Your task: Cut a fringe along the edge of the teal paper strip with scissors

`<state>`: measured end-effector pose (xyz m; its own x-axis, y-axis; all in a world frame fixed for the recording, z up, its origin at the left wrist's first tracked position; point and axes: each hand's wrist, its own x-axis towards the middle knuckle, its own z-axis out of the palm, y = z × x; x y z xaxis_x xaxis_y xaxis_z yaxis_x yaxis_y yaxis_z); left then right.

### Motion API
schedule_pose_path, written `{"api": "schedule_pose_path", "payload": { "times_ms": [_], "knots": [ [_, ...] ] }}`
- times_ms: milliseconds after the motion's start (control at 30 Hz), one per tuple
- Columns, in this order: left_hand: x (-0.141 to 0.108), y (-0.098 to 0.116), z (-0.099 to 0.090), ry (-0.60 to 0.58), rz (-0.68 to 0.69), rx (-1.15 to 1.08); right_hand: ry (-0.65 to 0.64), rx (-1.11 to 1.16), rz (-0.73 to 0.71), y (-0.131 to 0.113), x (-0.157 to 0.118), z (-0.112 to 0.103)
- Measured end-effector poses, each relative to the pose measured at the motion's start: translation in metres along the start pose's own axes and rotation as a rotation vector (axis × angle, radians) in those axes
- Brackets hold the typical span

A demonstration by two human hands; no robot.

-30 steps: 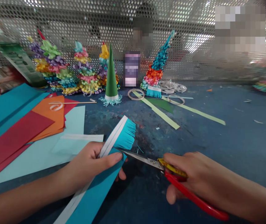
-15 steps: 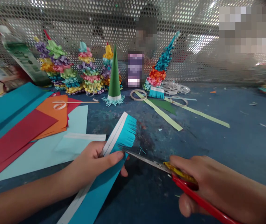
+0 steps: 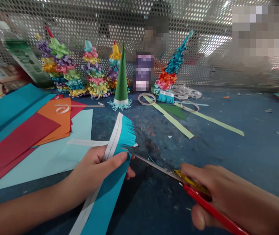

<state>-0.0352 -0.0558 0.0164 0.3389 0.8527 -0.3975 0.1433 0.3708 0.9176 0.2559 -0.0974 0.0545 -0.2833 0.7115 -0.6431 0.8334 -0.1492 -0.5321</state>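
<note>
My left hand [image 3: 105, 166] pinches a long blue paper strip [image 3: 107, 199] between thumb and fingers. White double tape runs down the strip's left side, and its top right edge is cut into a fine fringe. My right hand [image 3: 215, 189] is wrapped round the red and yellow handles of the scissors [image 3: 161, 169]. Their blades look closed or nearly so, and the tips touch the strip's right edge just beside my left thumb. Beyond the strip stands a green paper cone [image 3: 122, 78] with a light blue fringed base.
Blue, red [image 3: 24, 140], orange and pale blue sheets [image 3: 46, 163] lie at the left. Fringed colourful cones [image 3: 95, 71], a bottle [image 3: 27, 62] and a phone [image 3: 143, 71] line the metal mesh. Tape rolls [image 3: 147, 99] and pale green strips [image 3: 176, 120] lie behind right.
The blue strip's fringed top has swung left and slightly up, with my left hand around it. My right hand and the scissors have shifted slightly right in view.
</note>
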Motion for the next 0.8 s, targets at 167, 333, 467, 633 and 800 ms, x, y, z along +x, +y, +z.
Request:
{"api": "schedule_pose_path", "payload": {
  "times_ms": [167, 333, 467, 633, 800],
  "knots": [
    [0.001, 0.0, 0.001, 0.018, 0.0, -0.045, 0.015, 0.005, -0.005, 0.004, 0.003, -0.001],
    [0.002, 0.002, 0.001, 0.034, -0.003, -0.047, 0.025, -0.045, 0.037, -0.001, 0.005, -0.003],
    [0.001, 0.004, 0.001, 0.018, -0.002, -0.018, 0.029, -0.035, 0.046, -0.006, 0.005, -0.003],
    [-0.001, 0.002, 0.0, -0.02, 0.004, -0.014, 0.017, -0.031, 0.027, -0.008, 0.006, -0.002],
    [-0.001, 0.001, 0.0, -0.036, -0.03, -0.017, 0.021, -0.045, -0.065, -0.004, 0.007, 0.0]
  ]
}}
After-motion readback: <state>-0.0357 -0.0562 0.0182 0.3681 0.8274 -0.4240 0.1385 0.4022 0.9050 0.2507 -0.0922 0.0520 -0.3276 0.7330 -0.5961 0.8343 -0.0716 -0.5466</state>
